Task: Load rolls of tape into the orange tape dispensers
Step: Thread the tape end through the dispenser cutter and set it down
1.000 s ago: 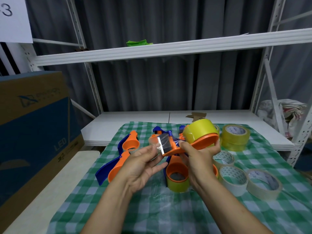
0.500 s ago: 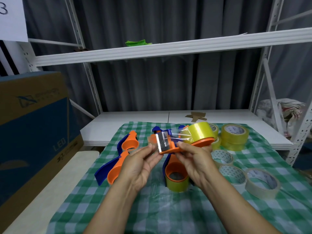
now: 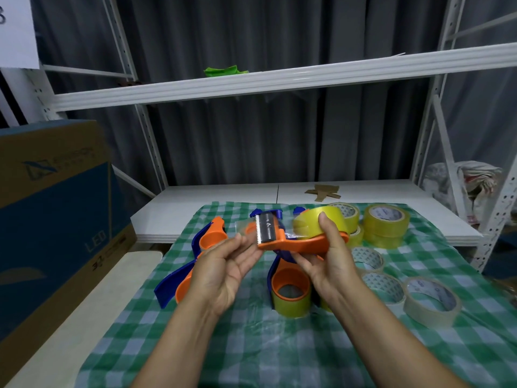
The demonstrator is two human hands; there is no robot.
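Dispenser (image 3: 296,245) lies left-right, right hand (image 3: 330,267) clamped round its roll (image 3: 313,224) end, blade (image 3: 267,229) pointing left at the left hand (image 3: 223,273), whose near-straight fingers (image 3: 240,244) touch the loose tape (image 3: 242,229)

Beyond the right hand (image 3: 333,261), grey curtain (image 3: 251,141) behind white shelving (image 3: 279,79); left of the left hand (image 3: 223,264), a cardboard box (image 3: 56,205), perhaps lamp packaging.

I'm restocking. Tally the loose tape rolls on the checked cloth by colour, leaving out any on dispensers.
Yellow rolls: 4, in two stacks of two
Pale rolls: 3, unstacked
Total: 7 loose rolls
A yellow sliver behind the right forearm is too hidden to count.
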